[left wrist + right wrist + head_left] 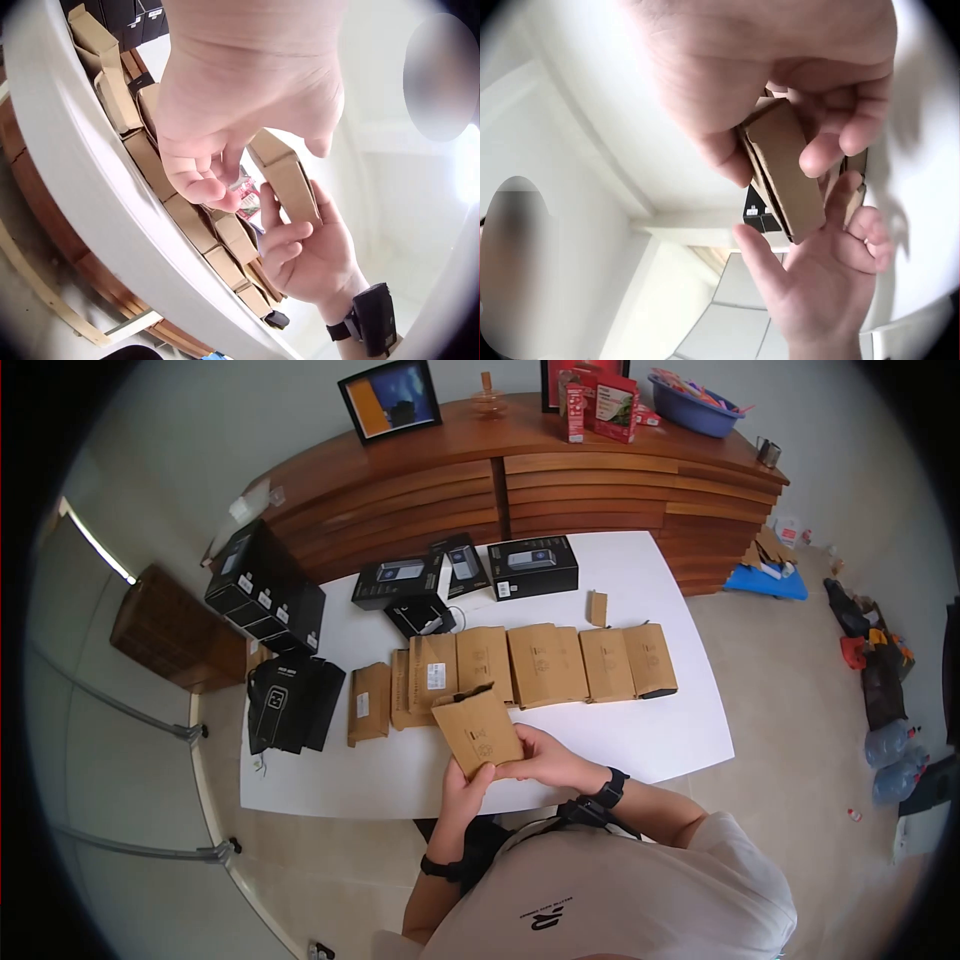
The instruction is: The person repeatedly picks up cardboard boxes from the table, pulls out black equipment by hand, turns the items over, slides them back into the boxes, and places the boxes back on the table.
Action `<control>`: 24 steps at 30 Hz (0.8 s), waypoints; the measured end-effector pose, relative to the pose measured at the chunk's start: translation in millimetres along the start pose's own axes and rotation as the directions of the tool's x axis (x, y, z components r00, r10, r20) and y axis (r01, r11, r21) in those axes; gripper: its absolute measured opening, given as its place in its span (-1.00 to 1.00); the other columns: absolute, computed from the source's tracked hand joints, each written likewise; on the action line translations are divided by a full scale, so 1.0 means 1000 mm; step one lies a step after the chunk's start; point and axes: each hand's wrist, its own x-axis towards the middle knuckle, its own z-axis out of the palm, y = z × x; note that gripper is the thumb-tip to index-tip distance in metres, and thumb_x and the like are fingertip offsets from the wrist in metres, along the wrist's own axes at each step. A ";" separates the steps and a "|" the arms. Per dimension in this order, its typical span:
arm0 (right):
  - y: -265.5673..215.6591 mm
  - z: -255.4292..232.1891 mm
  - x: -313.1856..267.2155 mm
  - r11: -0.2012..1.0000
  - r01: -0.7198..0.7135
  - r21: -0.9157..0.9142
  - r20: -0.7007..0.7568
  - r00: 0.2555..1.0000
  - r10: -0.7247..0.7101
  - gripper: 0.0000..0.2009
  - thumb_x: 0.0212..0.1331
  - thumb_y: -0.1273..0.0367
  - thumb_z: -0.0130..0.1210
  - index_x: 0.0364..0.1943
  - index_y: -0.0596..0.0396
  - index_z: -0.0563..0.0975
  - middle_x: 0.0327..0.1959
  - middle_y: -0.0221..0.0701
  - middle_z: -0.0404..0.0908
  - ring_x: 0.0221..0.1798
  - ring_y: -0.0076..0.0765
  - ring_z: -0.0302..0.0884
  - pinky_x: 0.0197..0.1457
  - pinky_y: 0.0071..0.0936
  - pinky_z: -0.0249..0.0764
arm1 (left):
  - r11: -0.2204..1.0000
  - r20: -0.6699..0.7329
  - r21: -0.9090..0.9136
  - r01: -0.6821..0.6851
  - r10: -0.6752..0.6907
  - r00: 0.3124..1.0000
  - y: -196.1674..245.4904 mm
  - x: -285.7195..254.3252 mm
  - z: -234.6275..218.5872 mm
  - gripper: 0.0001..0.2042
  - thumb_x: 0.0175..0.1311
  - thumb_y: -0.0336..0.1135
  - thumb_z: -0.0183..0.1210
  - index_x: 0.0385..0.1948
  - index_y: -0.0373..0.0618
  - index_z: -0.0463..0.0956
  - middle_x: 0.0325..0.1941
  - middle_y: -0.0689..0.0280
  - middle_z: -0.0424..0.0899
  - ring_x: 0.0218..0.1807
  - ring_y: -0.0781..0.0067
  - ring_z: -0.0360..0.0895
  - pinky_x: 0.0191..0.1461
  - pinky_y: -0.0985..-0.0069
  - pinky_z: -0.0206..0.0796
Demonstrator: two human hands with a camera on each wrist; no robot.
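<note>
A small brown cardboard box (478,732) with dark printed marks is held up over the table's near side. My right hand (550,757) grips it by its near end; in the right wrist view, the thumb and fingers of that right hand (780,82) lie on opposite sides of the box (787,169). My left hand (463,795) is at the box's lower left corner. Seen from the right wrist, the left hand (817,277) has its thumb spread away from the box and its palm turned toward it.
Several similar cardboard boxes (545,665) stand in a row across the white table (665,745). Black boxes (535,567) sit behind them, with a taller black stack (265,588) at left. A black package (292,703) lies at the left edge. A wooden sideboard (590,490) backs the table.
</note>
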 end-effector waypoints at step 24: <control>-0.045 -0.051 0.008 0.779 0.335 -0.530 0.253 0.939 -0.232 -0.53 0.15 0.36 0.19 0.18 0.15 0.46 -0.55 -0.45 0.55 -0.51 -0.50 0.48 -0.38 -0.52 0.42 | 0.969 -0.123 -0.238 0.070 -0.102 0.987 0.007 0.004 -0.023 -0.60 0.43 -0.31 0.01 0.24 -0.22 0.26 0.04 0.21 0.55 -0.14 0.40 0.60 -0.39 0.51 0.47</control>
